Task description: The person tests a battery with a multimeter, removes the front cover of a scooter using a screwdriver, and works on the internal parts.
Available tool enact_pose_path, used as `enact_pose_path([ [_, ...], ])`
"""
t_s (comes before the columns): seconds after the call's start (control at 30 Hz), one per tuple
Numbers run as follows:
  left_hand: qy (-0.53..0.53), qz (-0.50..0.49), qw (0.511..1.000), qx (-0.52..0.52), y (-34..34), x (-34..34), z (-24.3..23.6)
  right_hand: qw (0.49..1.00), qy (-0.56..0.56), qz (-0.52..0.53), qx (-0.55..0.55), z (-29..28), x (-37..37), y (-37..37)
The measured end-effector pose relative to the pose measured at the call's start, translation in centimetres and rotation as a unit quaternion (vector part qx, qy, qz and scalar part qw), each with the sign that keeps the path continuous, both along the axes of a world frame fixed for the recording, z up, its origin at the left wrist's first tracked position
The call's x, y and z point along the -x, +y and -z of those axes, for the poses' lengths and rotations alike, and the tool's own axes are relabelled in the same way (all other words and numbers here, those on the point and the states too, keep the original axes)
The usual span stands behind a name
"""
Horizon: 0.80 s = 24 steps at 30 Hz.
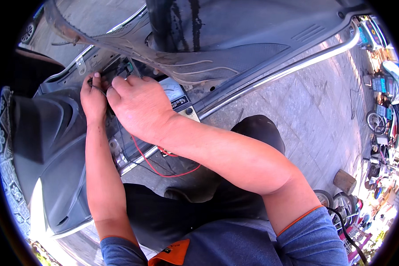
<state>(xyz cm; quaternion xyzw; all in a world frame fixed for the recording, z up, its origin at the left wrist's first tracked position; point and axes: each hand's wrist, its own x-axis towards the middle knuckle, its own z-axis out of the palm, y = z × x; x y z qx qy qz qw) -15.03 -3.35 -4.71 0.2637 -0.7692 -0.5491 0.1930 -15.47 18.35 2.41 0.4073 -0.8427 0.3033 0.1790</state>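
Note:
My left hand [94,99] is at an opened compartment in a scooter's floorboard, its thumb and fingers pinched on a thin dark wire [98,89]. Close beside it, my right hand [139,104] reaches into the same opening with curled fingers; whatever they hold is hidden behind the knuckles. An analog multimeter [189,112] with a needle dial lies partly under my right hand and wrist. A red test lead [149,164] loops below my right forearm, and a black lead [123,142] hangs from between the hands. A small green connector [129,67] shows inside the opening.
The dark floor mat [217,62] is lifted over the compartment. A chrome side rail [270,80] runs along the scooter. The grey seat-side body panel [53,128] stands at left. On the paved ground [306,115] sits a wooden block [344,181]; parked motorbikes [377,122] line the right.

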Motion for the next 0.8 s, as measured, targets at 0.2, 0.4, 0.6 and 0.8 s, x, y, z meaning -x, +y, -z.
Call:
enact_pose_path([
  [0.2,0.009,-0.02,1.0,-0.021,0.1,0.2,0.0,1.0,-0.001,0.004,0.011,0.3,-0.4,-0.4],
  [0.4,0.0,-0.006,1.0,0.017,-0.7,0.2,0.6,1.0,-0.008,0.0,0.011,0.1,-0.5,-0.3],
  [0.6,-0.011,-0.02,0.997,0.074,0.2,-0.1,0.5,0.998,-0.065,-0.008,-0.006,-0.1,0.0,-0.1],
  [0.8,-0.012,-0.038,0.998,0.043,-0.1,-0.3,0.6,0.992,-0.127,-0.001,-0.003,-0.5,0.8,1.0],
])
